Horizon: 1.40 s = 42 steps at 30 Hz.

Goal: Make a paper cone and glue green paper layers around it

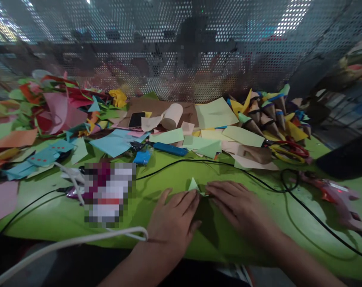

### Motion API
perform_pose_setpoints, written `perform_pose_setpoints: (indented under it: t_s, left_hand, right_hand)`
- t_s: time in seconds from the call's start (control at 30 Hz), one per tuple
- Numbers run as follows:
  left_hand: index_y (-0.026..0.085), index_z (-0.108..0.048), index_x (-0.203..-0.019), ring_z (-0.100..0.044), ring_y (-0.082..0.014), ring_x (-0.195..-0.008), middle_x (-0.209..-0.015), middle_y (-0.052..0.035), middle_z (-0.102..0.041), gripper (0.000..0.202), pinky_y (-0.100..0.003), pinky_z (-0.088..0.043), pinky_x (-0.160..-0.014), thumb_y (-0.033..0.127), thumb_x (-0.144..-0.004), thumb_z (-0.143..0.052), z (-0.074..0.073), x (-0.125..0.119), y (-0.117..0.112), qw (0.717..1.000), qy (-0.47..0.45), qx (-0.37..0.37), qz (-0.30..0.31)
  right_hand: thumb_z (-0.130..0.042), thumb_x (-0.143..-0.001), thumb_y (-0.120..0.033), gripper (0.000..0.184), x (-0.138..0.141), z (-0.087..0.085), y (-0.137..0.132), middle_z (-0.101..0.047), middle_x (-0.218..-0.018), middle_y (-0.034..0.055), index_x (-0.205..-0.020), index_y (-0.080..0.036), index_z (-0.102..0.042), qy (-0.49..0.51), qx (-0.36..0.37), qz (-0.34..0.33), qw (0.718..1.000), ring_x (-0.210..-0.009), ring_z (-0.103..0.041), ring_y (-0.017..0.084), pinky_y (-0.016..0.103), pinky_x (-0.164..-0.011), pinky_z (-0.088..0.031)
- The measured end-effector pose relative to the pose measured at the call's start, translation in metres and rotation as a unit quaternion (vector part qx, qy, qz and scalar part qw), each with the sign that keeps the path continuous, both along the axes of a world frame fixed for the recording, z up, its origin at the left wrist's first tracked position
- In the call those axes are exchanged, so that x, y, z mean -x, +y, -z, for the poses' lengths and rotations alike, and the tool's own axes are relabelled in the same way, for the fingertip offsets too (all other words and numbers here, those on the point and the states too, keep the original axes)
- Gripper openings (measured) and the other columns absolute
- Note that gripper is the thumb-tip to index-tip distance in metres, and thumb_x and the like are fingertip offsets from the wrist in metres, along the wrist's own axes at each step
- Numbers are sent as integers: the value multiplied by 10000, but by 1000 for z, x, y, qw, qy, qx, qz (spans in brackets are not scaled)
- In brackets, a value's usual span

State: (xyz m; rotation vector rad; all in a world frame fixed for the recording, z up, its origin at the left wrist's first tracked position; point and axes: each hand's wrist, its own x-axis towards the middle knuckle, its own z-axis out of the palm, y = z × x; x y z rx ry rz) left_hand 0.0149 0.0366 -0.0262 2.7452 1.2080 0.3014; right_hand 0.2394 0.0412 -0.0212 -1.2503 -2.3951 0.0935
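Green folded paper lay near the table's near edge, directly under and between your hands, its point aimed at the far edge; your left hand and right hand both lay spread flat, pressing it down.

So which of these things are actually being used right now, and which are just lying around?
In use: left hand and right hand, both pressed flat on the green paper piece.

Lying about: glue gun, scissors, paper cones, scrap pile, long blue tool, black cable.
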Motion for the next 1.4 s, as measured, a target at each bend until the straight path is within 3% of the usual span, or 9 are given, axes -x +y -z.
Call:
perform_pose_setpoints:
  t_s: [0.2, 0.47, 0.67, 0.9, 1.13, 1.4]
  left_hand:
    - [210, -515, -1353, -554, -251, -1195, -1404, -38, -580, 406, -509, -380, -1031, 359, -983, -442, -2, 0, 4, 1000, -1, 6, 1]
    - [202, -487, -1388, -541, -241, -1221, -1408, -40, -579, 455, -482, -371, -1022, 405, -984, -430, -2, 9, 10, 999, -8, -34, -3]
    - [202, -526, -1352, -565, -203, -1192, -1375, -29, -610, 413, -425, -364, -998, 377, -1005, -386, 1, 21, -1, 995, -24, -98, 8]
    - [171, -481, -1389, -555, -243, -1218, -1430, -66, -553, 472, -465, -386, -981, 407, -987, -415, 3, 15, 10, 999, 8, -42, 7]
    - [176, -494, -1384, -531, -262, -1248, -1447, -60, -537, 464, -528, -361, -1037, 391, -977, -435, -3, 11, 22, 1000, 21, 14, -16]
    - [182, -467, -1410, -530, -264, -1242, -1440, -59, -545, 473, -517, -357, -1028, 386, -987, -412, 1, 10, 34, 1000, 21, -8, -20]
  right_hand:
    - [-443, -956, -132, 345, 5, -2, -11, -697, -1197, 93, -1256, -150, -612, -38, -19, -36, 998, -1018, -634, 262, 445, -846, -515]
    - [-537, -905, -117, 385, 12, -1, -4, -681, -1218, 85, -1284, -157, -593, -91, 14, -21, 996, -1071, -604, 285, 475, -889, -493]
    - [-606, -886, -161, 341, 12, -5, 1, -685, -1082, 90, -1225, -189, -629, -81, 29, -8, 996, -963, -596, 279, 452, -797, -509]
    - [-582, -890, -161, 366, 14, -3, 11, -673, -1080, 111, -1255, -159, -606, -108, 28, -4, 994, -969, -581, 286, 456, -806, -513]
    - [-549, -888, -177, 432, 14, 2, 12, -650, -1224, 126, -1319, -151, -557, -105, 2, 17, 994, -1064, -565, 301, 481, -862, -494]
    - [-570, -890, -188, 418, 18, 2, 12, -665, -1216, 104, -1308, -165, -567, -117, 14, 3, 993, -1055, -589, 291, 483, -886, -491]
